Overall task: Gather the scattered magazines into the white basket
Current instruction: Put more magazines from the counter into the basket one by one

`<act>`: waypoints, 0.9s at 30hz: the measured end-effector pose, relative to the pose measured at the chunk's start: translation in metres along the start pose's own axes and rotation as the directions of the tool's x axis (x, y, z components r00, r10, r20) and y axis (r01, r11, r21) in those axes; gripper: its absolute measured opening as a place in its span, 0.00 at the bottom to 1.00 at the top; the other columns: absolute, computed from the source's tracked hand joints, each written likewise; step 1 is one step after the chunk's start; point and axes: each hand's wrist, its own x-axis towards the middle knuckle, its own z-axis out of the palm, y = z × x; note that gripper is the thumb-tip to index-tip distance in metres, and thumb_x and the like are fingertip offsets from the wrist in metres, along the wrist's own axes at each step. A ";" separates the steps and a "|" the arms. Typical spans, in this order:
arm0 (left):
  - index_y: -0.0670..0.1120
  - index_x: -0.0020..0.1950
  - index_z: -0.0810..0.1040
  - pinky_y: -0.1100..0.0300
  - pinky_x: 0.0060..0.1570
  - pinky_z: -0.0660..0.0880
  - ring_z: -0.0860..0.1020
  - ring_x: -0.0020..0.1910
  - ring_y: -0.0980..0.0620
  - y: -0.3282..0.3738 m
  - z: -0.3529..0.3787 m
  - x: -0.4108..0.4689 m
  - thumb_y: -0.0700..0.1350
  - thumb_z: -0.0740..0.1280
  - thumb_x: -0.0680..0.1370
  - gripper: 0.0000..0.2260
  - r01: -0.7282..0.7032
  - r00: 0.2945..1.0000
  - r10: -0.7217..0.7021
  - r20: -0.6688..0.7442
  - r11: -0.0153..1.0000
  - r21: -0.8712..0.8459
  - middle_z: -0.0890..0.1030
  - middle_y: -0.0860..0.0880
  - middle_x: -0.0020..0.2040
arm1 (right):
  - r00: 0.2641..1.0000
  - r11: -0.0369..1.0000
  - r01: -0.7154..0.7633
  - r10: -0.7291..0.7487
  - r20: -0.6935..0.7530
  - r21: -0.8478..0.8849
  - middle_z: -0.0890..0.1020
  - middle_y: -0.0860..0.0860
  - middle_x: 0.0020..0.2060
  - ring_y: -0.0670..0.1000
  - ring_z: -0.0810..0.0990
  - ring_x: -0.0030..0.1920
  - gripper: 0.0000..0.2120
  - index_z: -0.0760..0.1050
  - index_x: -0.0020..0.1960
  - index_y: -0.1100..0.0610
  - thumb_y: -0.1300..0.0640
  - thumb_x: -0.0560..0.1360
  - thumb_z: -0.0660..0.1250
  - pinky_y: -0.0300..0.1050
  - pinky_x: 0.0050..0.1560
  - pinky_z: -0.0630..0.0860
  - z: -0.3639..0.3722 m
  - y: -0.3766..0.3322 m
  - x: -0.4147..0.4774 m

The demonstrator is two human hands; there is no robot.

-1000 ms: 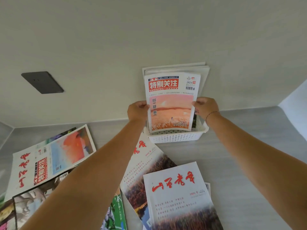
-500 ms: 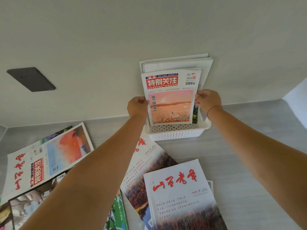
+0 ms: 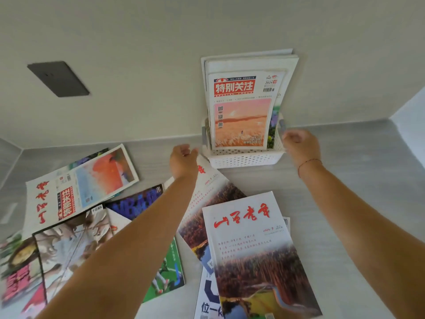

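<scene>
Pink-cover magazine [image 3: 241, 111] stood upright in white basket [image 3: 243, 158] at 12 o'clock, leaning on the wall so it stayed up; left hand [image 3: 184, 157] and right hand [image 3: 301, 143] loosely open, empty, flanking basket; others lay scattered on bench [image 3: 345, 180] from 6 to 9 o'clock.

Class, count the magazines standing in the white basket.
At least 3 in the white basket: the orange-cover magazine in front, a green-edged one peeking out behind its right side, and pale ones at the back against the wall. More may be hidden.
</scene>
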 end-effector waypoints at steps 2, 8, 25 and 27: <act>0.44 0.59 0.76 0.61 0.41 0.73 0.77 0.47 0.51 -0.032 -0.012 -0.026 0.45 0.69 0.75 0.13 0.043 0.999 -0.044 0.028 0.999 0.015 0.79 0.49 0.50 | 0.997 0.996 -0.059 0.061 0.042 -0.062 0.83 0.55 0.48 0.54 0.80 0.47 0.07 0.78 0.48 0.54 0.55 0.72 0.64 0.51 0.51 0.78 -0.006 0.027 -0.032; 0.45 0.57 0.78 0.58 0.43 0.74 0.77 0.45 0.50 -0.114 -0.039 -0.102 0.48 0.68 0.75 0.12 0.251 0.952 -0.274 0.134 0.953 0.167 0.80 0.51 0.49 | 0.927 0.909 -0.182 0.286 0.243 -0.375 0.75 0.66 0.34 0.61 0.76 0.38 0.13 0.75 0.37 0.66 0.57 0.73 0.62 0.49 0.40 0.71 -0.024 0.104 -0.129; 0.41 0.61 0.76 0.58 0.45 0.75 0.78 0.48 0.48 -0.125 -0.035 -0.153 0.41 0.64 0.78 0.12 0.362 0.774 -0.431 0.465 0.902 0.235 0.80 0.44 0.57 | 0.849 0.861 -0.407 0.479 0.221 -0.304 0.76 0.58 0.33 0.53 0.66 0.34 0.16 0.77 0.47 0.69 0.58 0.77 0.56 0.46 0.38 0.63 -0.027 0.129 -0.187; 0.43 0.65 0.73 0.62 0.38 0.73 0.76 0.45 0.51 -0.123 -0.035 -0.158 0.42 0.60 0.80 0.14 0.352 0.738 -0.459 0.495 0.887 0.297 0.79 0.45 0.59 | 0.845 0.861 -0.412 0.483 0.228 -0.298 0.79 0.61 0.41 0.51 0.65 0.31 0.13 0.73 0.38 0.62 0.60 0.76 0.55 0.43 0.33 0.63 -0.024 0.128 -0.192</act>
